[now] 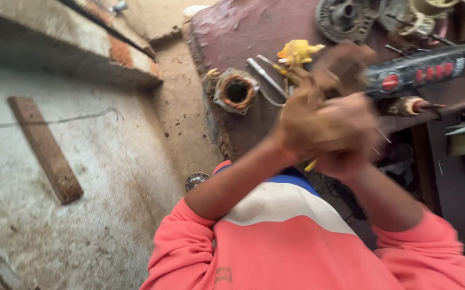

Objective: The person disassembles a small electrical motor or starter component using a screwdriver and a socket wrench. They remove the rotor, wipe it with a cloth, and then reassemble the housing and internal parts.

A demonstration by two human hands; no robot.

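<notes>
— Looking down on a dark reddish tabletop [232, 32], worn and dusty, with a sandy dirt floor [181, 107] beside it and a pale concrete slab [82, 177] further left. One wooden plank [44, 147] lying flat on the slab, one thin wire [55, 119] trailing across it.

— And on the tabletop, counted?

— One stator with copper winding [236, 91] near the front edge. One yellow-handled tool [297, 52] just behind the hands. One thin metal rod [264, 75] between the two. One round grey motor housing [345, 19] at the far edge. One black power strip with red switches [426, 67] to the right, and one small armature [409, 106] just below it.

— Hands?

— Two, both blurred, raised together over the tabletop's front edge. Left hand [305, 121] and right hand [345, 134] touching, overlapping. Fingers blurred: cannot tell whether spread or pressed shut. A yellowish sliver [311, 165] showing under them, too blurred to name, possibly pinched.

— Anything else?

— Coral sleeves [189, 247], one shirt with white and blue bands. One shiny round knob [196, 180] on the floor by the left forearm.
</notes>
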